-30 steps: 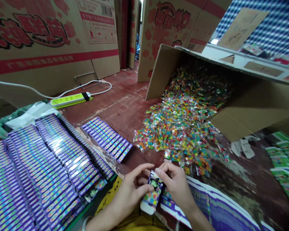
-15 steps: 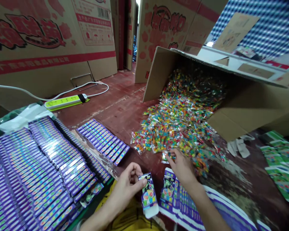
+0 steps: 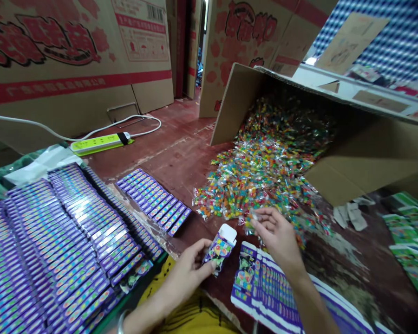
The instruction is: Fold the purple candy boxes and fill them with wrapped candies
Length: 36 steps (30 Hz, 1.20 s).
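Left hand [image 3: 191, 269] grips 1 carton [image 3: 222, 246] low, presumably keeping its mouth clear; right hand [image 3: 279, 235] at candy packets [image 3: 249, 178], grip unclear.

Mid-frame candy packets [image 3: 244, 185] are glinting red, yellow, green; the low-centre box [image 3: 220, 248] is showing purple and white; the upper-right backdrop [image 3: 409, 39], blue-and-white checks.

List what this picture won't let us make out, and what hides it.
Head view: inside of the printed purple box in the left hand, hidden by its walls.
Head view: whether the right hand grips any candy packets, blurred and partly covered by the hand.
Head view: far end of the tipped cardboard carton, lost in shadow.
Head view: part of the flat purple boxes, behind the right forearm.
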### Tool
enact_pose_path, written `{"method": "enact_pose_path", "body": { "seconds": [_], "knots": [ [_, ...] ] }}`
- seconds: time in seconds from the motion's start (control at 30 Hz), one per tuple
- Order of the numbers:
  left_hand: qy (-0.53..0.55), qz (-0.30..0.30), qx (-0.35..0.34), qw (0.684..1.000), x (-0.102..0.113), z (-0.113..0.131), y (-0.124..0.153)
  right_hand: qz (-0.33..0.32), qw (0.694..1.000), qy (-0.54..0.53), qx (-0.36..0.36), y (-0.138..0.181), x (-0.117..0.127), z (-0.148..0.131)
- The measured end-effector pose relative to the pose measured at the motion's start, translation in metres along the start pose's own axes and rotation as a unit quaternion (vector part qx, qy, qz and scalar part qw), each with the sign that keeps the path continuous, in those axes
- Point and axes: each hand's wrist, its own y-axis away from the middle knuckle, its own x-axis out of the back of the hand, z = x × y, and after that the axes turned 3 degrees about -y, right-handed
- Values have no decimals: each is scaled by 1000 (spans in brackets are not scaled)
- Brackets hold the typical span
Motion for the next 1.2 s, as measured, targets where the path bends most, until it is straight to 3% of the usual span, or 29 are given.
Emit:
{"method": "enact_pose_path", "body": {
  "seconds": [0.1, 0.17, 0.3, 0.4, 0.5, 0.67, 0.83, 1.07, 1.2],
  "knots": [
    [-24, 4, -5, 1000, -8, 2, 0, -12, 986, -165, -11, 17, -6, -26],
    [-37, 9, -26, 999, -11, 3, 1, -18, 985, -174, -6, 26, -16, -35],
    [-48, 16, -59, 997, -13, 3, 4, -5, 999, -33, 37, 35, -29, -38],
    [-25, 24, -63, 997, -14, 1, 4, -17, 990, 82, 114, 36, -28, -39],
    [35, 31, -77, 996, -17, -1, 2, -45, 979, 112, 162, 37, -22, -41],
    [86, 58, -98, 990, -21, 0, 4, -50, 993, -21, 102, 48, -23, -29],
    [123, 29, -90, 988, -20, 4, 5, -44, 984, -171, 17, 63, -42, -8],
    [138, 9, -89, 986, -18, 1, 6, -50, 989, -114, 84, 67, -48, -5],
    [135, 17, -98, 986, -22, 2, 6, -51, 982, -171, 61, 68, -51, -5]
  ]
}}
